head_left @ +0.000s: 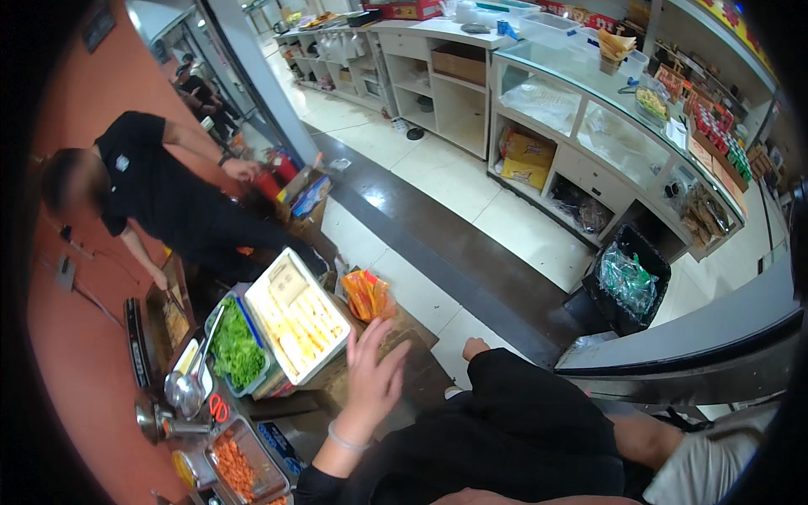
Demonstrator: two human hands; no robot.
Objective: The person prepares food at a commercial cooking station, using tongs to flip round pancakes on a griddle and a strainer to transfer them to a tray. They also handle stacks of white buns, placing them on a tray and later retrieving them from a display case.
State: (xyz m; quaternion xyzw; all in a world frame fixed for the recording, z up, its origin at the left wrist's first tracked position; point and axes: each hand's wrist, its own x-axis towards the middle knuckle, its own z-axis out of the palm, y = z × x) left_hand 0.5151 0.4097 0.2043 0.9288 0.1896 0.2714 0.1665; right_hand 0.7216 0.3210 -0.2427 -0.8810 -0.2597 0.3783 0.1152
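My left hand (375, 379), with a pale bracelet, is raised with fingers apart and holds nothing. Just beyond it a white tray (297, 315) holds rows of pale, yellowish food, and an orange plastic packet (367, 295) lies past the fingertips. My right hand (475, 348) is curled into a fist below the black sleeve, with nothing seen in it. Left of the tray stands a clear container of green lettuce (238, 347). Nearer are a metal ladle (184, 394), red-handled scissors (218, 408) and a metal pan of chopped orange food (237, 461).
A person in black (183, 196) holds a utensil over a pan (173, 322) at the left wall. Another person's arm (647, 435) shows at lower right. A lined black bin (630, 278) stands before a glass-topped counter (568, 95). Cartons (309, 196) sit beside the doorway.
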